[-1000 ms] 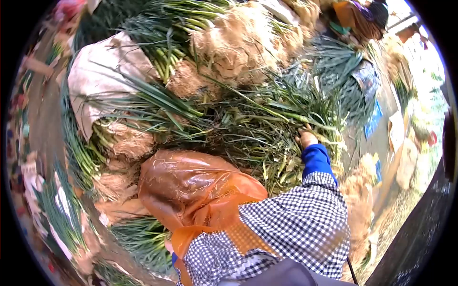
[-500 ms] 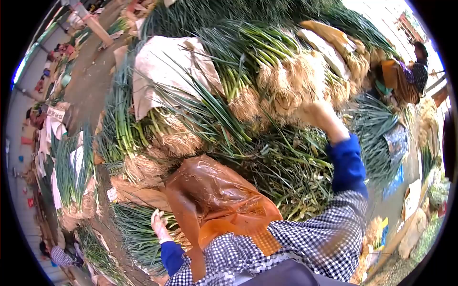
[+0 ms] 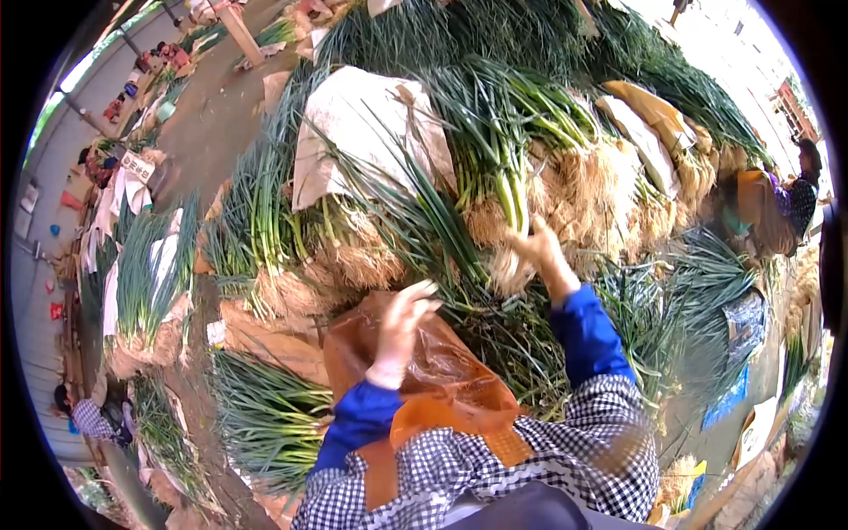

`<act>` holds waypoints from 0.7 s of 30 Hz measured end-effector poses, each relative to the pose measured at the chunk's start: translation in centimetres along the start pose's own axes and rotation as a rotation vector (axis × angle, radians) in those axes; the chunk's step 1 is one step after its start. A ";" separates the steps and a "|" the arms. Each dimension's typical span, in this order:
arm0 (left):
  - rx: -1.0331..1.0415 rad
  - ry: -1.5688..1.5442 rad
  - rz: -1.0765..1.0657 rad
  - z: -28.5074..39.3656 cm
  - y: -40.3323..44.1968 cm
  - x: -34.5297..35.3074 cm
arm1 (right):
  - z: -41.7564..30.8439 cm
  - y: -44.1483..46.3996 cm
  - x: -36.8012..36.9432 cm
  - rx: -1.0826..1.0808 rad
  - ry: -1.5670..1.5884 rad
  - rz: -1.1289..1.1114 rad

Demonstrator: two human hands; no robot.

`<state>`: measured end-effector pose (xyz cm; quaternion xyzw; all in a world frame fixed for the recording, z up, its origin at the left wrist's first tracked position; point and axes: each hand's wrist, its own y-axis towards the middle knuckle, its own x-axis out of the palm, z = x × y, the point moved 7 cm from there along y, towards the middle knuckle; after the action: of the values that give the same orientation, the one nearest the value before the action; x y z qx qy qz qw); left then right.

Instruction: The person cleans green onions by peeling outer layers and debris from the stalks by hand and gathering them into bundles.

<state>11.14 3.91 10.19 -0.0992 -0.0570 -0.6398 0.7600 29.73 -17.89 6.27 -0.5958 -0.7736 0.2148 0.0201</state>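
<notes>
Orange plastic covers my lap, an apron (image 3: 455,353) by the look of it; my left hand (image 3: 405,329) hangs over it, blurry, fingers loosely spread and nothing in them that I can see. My right hand (image 3: 543,256) is out front at the pale lower stalks of a small bunch of green onions (image 3: 508,190); can't honestly tell if the fingers are closed round it or just touching. That bunch sits at the front edge of the big heap, leaves pointing away from me, its stringy roots (image 3: 510,274) hanging near my fingers; loose leafy scraps (image 3: 503,340) lie below, and a white sack (image 3: 358,141) covers part of the pile to the left.

Tips, just my judgement: go for the firm pale bit above the roots, since leaves probably bend or tear; get the fingers round the whole bunch so no stalk slips; tease tangled roots apart gently rather than yanking; keep the free left hand handy for support.
</notes>
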 end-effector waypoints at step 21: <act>-0.247 -0.371 -0.029 -19.3 1.0 5.4 | 10.8 -16.8 3.2 -0.241 -0.965 -0.777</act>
<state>12.33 -5.44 -7.48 -0.3068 -0.1183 -0.6237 0.7091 10.34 -21.58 1.71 -0.1052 -0.8743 0.3478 -0.3219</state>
